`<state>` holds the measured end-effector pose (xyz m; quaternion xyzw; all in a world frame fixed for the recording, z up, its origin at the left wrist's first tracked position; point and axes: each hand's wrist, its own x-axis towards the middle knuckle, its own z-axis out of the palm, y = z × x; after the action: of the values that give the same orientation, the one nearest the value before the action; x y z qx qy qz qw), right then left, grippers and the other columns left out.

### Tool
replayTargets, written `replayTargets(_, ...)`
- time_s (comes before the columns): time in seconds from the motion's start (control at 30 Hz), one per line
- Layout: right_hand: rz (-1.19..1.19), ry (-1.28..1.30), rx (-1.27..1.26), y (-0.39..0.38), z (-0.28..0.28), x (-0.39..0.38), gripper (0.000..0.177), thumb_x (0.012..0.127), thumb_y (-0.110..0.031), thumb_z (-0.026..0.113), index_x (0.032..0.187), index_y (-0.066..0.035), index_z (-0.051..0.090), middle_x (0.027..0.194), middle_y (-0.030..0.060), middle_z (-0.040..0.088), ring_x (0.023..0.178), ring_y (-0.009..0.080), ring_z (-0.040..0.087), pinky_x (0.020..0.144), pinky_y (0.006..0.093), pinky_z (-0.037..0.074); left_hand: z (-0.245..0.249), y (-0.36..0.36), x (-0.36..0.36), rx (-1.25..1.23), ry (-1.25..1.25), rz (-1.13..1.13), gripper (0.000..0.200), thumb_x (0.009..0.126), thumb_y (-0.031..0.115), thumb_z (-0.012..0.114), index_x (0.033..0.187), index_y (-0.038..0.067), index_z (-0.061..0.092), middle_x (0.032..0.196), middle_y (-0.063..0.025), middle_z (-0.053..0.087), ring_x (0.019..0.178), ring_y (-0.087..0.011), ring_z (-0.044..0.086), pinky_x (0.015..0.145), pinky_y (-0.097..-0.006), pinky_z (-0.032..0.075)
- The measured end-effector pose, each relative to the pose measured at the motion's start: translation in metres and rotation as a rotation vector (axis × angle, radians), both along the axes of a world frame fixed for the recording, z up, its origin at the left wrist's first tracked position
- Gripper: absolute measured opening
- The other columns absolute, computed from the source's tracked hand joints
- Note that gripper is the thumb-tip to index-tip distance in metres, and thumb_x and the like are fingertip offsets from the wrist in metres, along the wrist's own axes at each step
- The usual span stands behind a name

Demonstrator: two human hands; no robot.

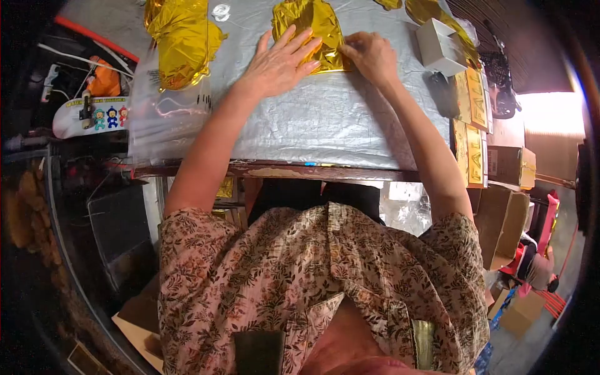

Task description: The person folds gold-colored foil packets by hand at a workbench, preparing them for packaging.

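A crinkled gold foil piece lies on the silvery-grey covered table, at the far middle of the head view. My left hand rests flat across its left part with the fingers spread. At the right edge of the same foil, my right hand is closed, thumb and fingers pinched together on the border; the fingertips are partly hidden. Left of my left hand lies a larger heap of gold foil. A small white roll sits between the two foils, near the top.
To the right stand a white open box and gold packs lettered "FALL". More gold foil lies at the upper right. A clear plastic sheet covers the table's left side. Cardboard boxes are stacked at the right.
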<state>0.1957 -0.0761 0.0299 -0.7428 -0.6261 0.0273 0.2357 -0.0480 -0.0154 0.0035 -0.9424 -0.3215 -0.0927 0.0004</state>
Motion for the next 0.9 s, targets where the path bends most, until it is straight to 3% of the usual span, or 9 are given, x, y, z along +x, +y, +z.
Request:
replayTargets(0.07,-0.072,0.064,-0.06,0.026,-0.01,0.006,0.033,0.087,-0.043,0.079,0.107,-0.016,0.08,0.11,0.0091,0.078,0.101,0.0293,0.074,0.088,0.0402,0.054,-0.006,0.001,0.0,0.019,-0.05,-0.022,0.063,0.11,0.056,0.032,0.164,0.025,0.031,0.173,-0.0026,0.023,0.16,-0.0276,0.018,0.126,-0.0607,0.007)
replayTargets(0.17,-0.164,0.035,-0.01,0.046,-0.016,0.003,0.036,0.085,-0.046,0.079,0.106,-0.017,0.08,0.099,0.0064,0.08,0.095,0.0263,0.075,0.09,0.0433,0.054,-0.004,0.002,-0.002,0.029,-0.083,-0.026,0.064,0.109,0.057,0.033,0.164,0.024,0.032,0.172,-0.0038,0.026,0.159,-0.0286,0.02,0.126,-0.0607,0.009)
replayTargets(0.3,-0.205,-0.012,0.0,0.068,-0.018,0.002,0.04,0.084,-0.051,0.077,0.106,-0.018,0.081,0.102,0.0053,0.08,0.097,0.0251,0.075,0.09,0.0454,0.053,-0.003,0.001,-0.001,0.016,-0.078,-0.01,0.066,0.108,0.06,0.032,0.164,0.025,0.032,0.172,-0.0036,0.025,0.159,-0.0279,0.02,0.126,-0.0607,0.008)
replayTargets(0.37,-0.25,0.176,0.058,0.083,-0.028,0.006,0.033,0.081,-0.049,0.079,0.095,-0.018,0.083,0.098,0.0094,0.079,0.113,0.0359,0.064,0.101,0.0547,0.041,-0.003,0.001,0.0,0.007,-0.078,-0.005,0.066,0.108,0.06,0.033,0.164,0.025,0.032,0.172,-0.0036,0.026,0.159,-0.0277,0.02,0.126,-0.0609,0.008)
replayTargets(0.5,-0.23,0.238,0.022,0.075,-0.018,-0.007,0.043,0.081,-0.053,0.078,0.101,-0.015,0.081,0.105,0.0112,0.076,0.114,0.0358,0.063,0.1,0.0547,0.041,0.0,-0.002,0.0,-0.033,-0.079,0.003,0.064,0.108,0.055,0.038,0.164,0.025,0.032,0.172,-0.002,0.024,0.158,-0.0271,0.021,0.126,-0.0619,0.008)
replayTargets(0.57,-0.165,-0.119,0.169,0.064,-0.02,-0.018,0.054,0.083,-0.056,0.076,0.108,-0.008,0.074,0.113,0.0152,0.07,0.114,0.0357,0.06,0.097,0.0542,0.041,0.001,-0.004,0.001,-0.034,-0.087,0.01,0.063,0.108,0.054,0.039,0.164,0.025,0.033,0.172,-0.0022,0.026,0.158,-0.0271,0.022,0.126,-0.0621,0.008)
replayTargets(0.67,-0.149,-0.302,0.262,0.073,-0.04,-0.015,0.061,0.085,-0.058,0.074,0.113,-0.004,0.067,0.117,0.0182,0.065,0.113,0.0365,0.059,0.095,0.0539,0.041,0.002,-0.002,0.0,-0.022,-0.102,0.01,0.062,0.108,0.054,0.04,0.163,0.025,0.035,0.171,-0.0026,0.028,0.158,-0.027,0.023,0.126,-0.0625,0.009)
replayTargets(0.9,-0.281,-0.385,0.284,0.119,-0.043,-0.006,0.062,0.087,-0.057,0.073,0.111,0.0,0.065,0.116,0.0194,0.066,0.112,0.0378,0.06,0.095,0.054,0.041,-0.002,-0.001,0.0,-0.035,-0.174,-0.019,0.061,0.106,0.054,0.042,0.159,0.023,0.043,0.169,-0.0045,0.034,0.157,-0.0279,0.026,0.124,-0.0647,0.009)
